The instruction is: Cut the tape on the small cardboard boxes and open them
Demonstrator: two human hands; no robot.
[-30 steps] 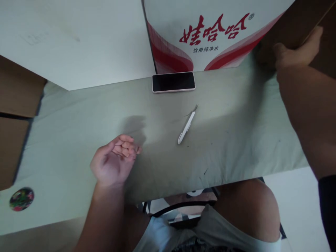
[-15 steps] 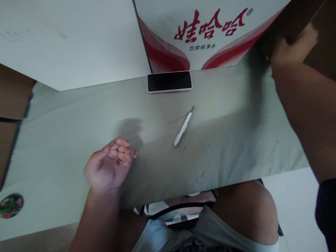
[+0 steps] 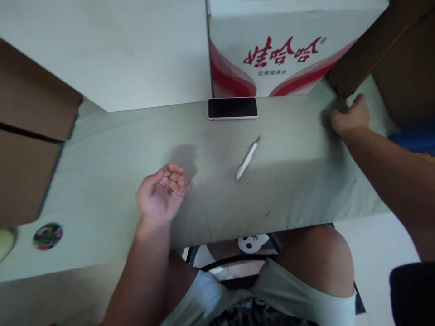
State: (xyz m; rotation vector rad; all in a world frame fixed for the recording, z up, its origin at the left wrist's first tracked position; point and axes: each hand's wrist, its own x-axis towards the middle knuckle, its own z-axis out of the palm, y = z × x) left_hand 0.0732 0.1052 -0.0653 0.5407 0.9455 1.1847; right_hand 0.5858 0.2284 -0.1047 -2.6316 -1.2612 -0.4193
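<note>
We are resting our left hand (image 3: pixel 162 195) palm-up, loosely curled and empty, on the cloth (image 3: pixel 102 158). Our right hand (image 3: pixel 350 118) is curling at the brown box (image 3: pixel 367 50) corner; grip unclear. The pen (image 3: pixel 247 160) is lying between them.

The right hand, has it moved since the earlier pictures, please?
Yes. The right hand has come down off the brown cardboard flap onto the cloth beside it.

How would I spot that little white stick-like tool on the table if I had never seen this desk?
Start at the big white carton with red lettering at the back of the grey-green table cover. A dark phone lies flat at its foot. Just nearer the person lies the slim white tool, set diagonally, with a thin dark tip, apart from both hands.
</note>
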